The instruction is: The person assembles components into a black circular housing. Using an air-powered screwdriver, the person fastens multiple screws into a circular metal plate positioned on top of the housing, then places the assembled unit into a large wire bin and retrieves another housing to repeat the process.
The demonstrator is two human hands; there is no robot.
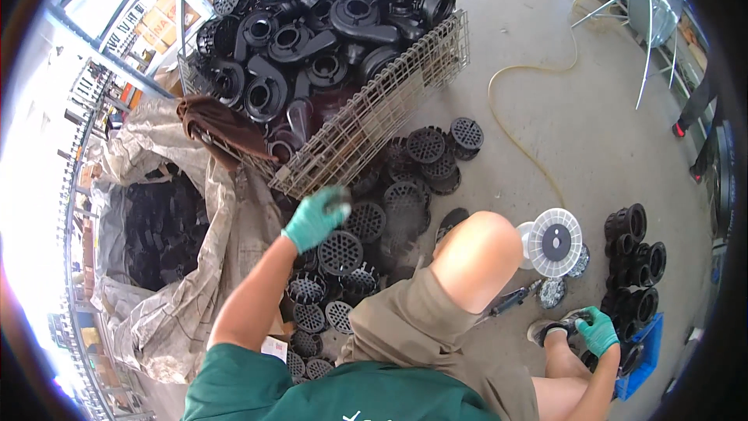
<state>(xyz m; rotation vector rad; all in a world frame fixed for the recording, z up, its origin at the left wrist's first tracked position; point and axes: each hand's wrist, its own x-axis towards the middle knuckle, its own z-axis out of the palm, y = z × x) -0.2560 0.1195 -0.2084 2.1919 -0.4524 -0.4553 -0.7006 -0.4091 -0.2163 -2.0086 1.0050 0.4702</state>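
My left hand (312, 221), in a green glove, is raised over a heap of round black grates (340, 252), beside the lower edge of a wire cage (366, 121). Motion smears its fingers, and a dark patch shows at their tips; I cannot tell whether it is a held part. A dark blur lies over the grates to its right. My right hand (598, 332), also in a green glove, is low at the right by my shoe (543, 330). Its fingers are curled at something dark that I cannot make out. Black ring-shaped fittings (643, 306) stand just beyond it.
Black pump-like housings (290, 43) fill the cage, and a brown cloth (218, 123) hangs on its edge. A large sack (226, 222) of black pieces stands left. To the right are a white spool (555, 242), a blue crate (643, 366) and a yellowish hose (520, 68).
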